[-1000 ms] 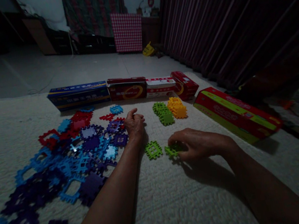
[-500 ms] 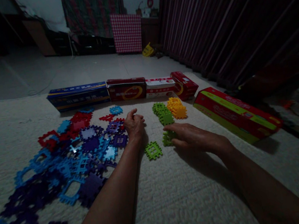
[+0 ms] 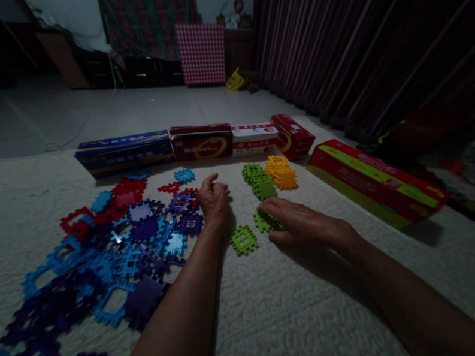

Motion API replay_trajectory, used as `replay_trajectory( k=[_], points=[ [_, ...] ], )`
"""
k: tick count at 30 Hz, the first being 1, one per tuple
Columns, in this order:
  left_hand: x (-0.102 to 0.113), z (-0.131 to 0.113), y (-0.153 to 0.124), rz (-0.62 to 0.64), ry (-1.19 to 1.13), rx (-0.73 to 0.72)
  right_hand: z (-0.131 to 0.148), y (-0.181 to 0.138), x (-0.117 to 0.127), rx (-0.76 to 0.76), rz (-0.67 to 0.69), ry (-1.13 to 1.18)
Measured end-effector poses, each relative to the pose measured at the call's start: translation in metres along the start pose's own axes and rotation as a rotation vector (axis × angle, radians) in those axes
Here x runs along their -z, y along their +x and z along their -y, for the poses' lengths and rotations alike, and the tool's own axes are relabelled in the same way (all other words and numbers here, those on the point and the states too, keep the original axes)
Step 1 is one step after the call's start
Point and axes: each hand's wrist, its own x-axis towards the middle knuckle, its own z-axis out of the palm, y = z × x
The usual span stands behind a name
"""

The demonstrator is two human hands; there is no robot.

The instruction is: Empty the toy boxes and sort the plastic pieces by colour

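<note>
My left hand (image 3: 214, 200) rests on the pale quilted cover (image 3: 263, 331), fingers loosely curled and apart, with nothing seen in it. Purple window-shaped interlocking plastic pieces (image 3: 190, 223) lie just left of it. My right hand (image 3: 292, 220) has its thumb and fingers around the right side of a green interlocking piece (image 3: 262, 221), partly hidden under the hand. Another green square piece (image 3: 243, 239) with a window grid lies flat between my arms. Beyond my right hand are a green stack (image 3: 260, 181) and a yellow stack (image 3: 281, 172) of pieces, leaning in overlapping rows.
A big loose heap of blue, purple and red pieces (image 3: 101, 264) spreads across the left. Along the back stand a blue box (image 3: 127, 155), a dark red box (image 3: 202, 142), a white-and-red box (image 3: 254, 138) and a red box (image 3: 294, 135). A red-and-green box (image 3: 374, 179) lies at right.
My right hand has shifted slightly left, and the green piece at its fingers has moved left with it. My left hand has stayed in place.
</note>
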Motion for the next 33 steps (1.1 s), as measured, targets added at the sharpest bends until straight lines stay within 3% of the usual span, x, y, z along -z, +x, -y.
replay_trajectory(
  k=[5,8,12,15,17,22,33],
  points=[
    [0.0,0.0,0.0,0.003,-0.006,0.01,0.004,0.006,0.006,-0.014,0.085,0.012],
    [0.001,0.002,0.001,0.005,0.005,-0.001,0.005,0.012,0.012,0.017,0.059,0.021],
    [0.001,0.005,0.002,0.01,0.004,-0.021,-0.003,0.024,0.015,0.108,-0.161,-0.027],
    [0.0,0.006,0.002,0.006,0.007,-0.014,-0.015,0.03,0.01,0.103,-0.355,-0.131],
    [0.0,0.005,0.002,0.009,0.01,-0.007,-0.023,0.031,0.005,0.093,-0.417,-0.189],
    [0.0,0.002,0.001,0.005,0.011,-0.018,-0.034,0.028,-0.001,0.104,-0.403,-0.261],
    [0.0,0.0,-0.001,0.003,-0.01,0.014,-0.03,0.029,-0.001,0.105,-0.386,-0.233]
  ],
)
